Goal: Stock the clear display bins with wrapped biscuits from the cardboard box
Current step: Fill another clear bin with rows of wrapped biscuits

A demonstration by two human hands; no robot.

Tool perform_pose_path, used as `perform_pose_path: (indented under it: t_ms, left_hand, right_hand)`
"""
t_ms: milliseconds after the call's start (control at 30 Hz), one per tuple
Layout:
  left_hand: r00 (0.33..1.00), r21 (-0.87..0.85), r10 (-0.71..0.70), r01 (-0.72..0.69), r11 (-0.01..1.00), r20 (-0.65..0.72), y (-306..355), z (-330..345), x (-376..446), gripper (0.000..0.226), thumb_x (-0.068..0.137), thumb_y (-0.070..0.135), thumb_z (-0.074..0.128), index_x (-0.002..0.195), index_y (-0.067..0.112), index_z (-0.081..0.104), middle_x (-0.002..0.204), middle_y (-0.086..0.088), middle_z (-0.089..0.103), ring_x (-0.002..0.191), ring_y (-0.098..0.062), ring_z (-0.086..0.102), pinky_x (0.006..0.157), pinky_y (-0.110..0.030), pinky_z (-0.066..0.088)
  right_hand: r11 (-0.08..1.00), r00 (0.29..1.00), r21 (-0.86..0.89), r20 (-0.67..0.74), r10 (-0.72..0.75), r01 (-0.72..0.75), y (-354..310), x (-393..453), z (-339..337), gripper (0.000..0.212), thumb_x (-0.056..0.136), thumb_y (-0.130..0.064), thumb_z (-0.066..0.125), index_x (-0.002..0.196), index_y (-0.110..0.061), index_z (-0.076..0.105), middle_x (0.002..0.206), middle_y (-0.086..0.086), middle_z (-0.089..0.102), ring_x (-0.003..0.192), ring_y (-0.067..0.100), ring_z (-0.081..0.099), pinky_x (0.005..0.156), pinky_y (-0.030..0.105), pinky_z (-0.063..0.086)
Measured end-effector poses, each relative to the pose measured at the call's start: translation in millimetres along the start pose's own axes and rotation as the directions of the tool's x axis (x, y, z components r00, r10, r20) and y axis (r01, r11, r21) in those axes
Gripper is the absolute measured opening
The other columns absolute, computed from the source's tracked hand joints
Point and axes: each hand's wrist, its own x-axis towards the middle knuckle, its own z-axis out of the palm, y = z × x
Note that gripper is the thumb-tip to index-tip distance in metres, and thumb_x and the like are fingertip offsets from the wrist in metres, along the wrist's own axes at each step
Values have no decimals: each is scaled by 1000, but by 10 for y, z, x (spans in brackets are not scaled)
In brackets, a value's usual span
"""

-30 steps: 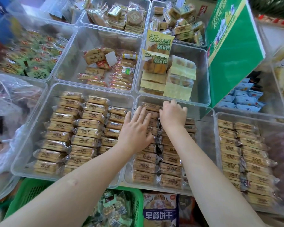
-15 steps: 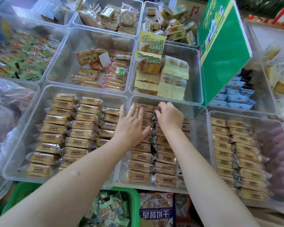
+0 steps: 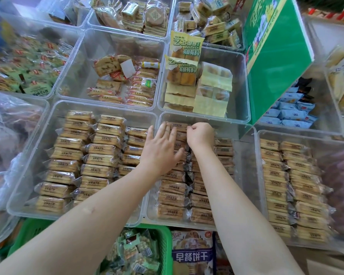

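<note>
Reaching into the centre bin [image 3: 244, 155], both hands work at its far end. Left hand [image 3: 161, 149]: fingers spread and straight, palm down, lying flat on the left column of wrapped biscuits [image 3: 172, 199], partly over the rim shared with the neighbouring bin. Right hand [image 3: 200, 135]: fingers curled under, knuckles up, pinching the wrapper edge of the topmost pack near the far wall; the exact grip is hidden beneath the hand.

Centre bin: clear plastic, middle of the frame, holding tan biscuit packs in neat columns from near edge to far wall, with bare floor along its right side.
Left bin [image 3: 28, 175]: lower left of centre, filled with three columns of the same packs.
Right bin [image 3: 260, 147]: right edge of the frame, two columns of like packs.
Upper rows: further clear bins with assorted wrapped snacks, among them yellow-green packets [image 3: 184, 56].
Green box [image 3: 276, 62]: upper right, tilted, its lower corner just beside the centre bin's far right corner.
Green basket [image 3: 165, 249]: bottom centre, holding green-wrapped snacks.
</note>
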Motion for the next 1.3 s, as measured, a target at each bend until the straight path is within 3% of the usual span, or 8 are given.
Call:
perform_pose_path:
  t_ms: [167,367,567,667,800,900,1100,1300]
  left_hand:
    - [1000,-54,-10,9,999,-17,-5,-19,-18,75,102,58,21,161,14,8,168,-10,9,155,-21,-4,124,-48,-1]
    - [1000,-6,0,0,1000,0,-18,12,-7,73,101,60,21,161,17,15,168,-9,12,155,-22,-1,123,-52,5]
    - [999,13,15,-15,1000,31,-15,0,-4,74,102,60,19,161,16,13,168,-10,10,155,-24,-1,123,-55,7]
    - [1000,-7,28,-28,1000,15,-23,-22,-13,71,103,56,18,161,14,13,168,-10,10,156,-24,-1,123,-54,6]
    - [999,-97,5,-10,995,-49,-37,6,-219,63,104,40,18,160,13,15,169,-6,-4,154,-21,-13,125,-48,4]
    - [998,-175,-56,49,983,-37,-22,121,-627,63,102,37,26,161,19,13,166,-4,-21,152,-25,-23,123,-48,2]
    - [999,-215,-37,39,976,16,-27,271,-1236,58,105,47,21,159,25,22,164,5,-27,151,-23,-24,123,-47,4]
    - [1000,-220,-26,25,975,-3,4,271,-1358,71,96,49,6,161,23,18,167,5,-19,153,-23,-20,123,-47,6]
  right_hand:
    - [945,999,324,8,51,-51,50,-48,-50,32,96,-24,61,71,-9,75,65,4,68,64,19,57,63,31,49]
    - [995,998,-88,51,-30,35,-28,35,-72,32,98,-28,59,71,-17,73,78,3,70,77,26,63,65,28,48]
    - [977,982,114,26,-186,182,205,-216,-237,21,97,-24,61,111,-17,74,103,1,67,91,16,59,84,32,52]
    - [940,941,-39,-14,-339,338,343,-478,-245,32,101,-20,50,129,-17,66,129,5,60,118,22,54,103,45,46]
    - [817,896,-378,264,-356,436,409,-697,-157,50,108,-39,33,157,-31,32,169,-4,13,154,23,13,121,49,16]
    - [831,916,-405,289,-279,381,448,-707,-154,53,106,-49,35,158,-40,25,170,-1,3,156,25,4,123,48,9]
    - [850,885,-252,70,-460,462,541,-1123,-162,40,104,-28,47,143,-25,55,159,4,39,149,22,28,119,43,18]
    - [767,864,-411,333,-377,493,730,-1389,-15,53,109,-45,20,161,-36,14,170,-10,1,156,20,-4,123,54,5]
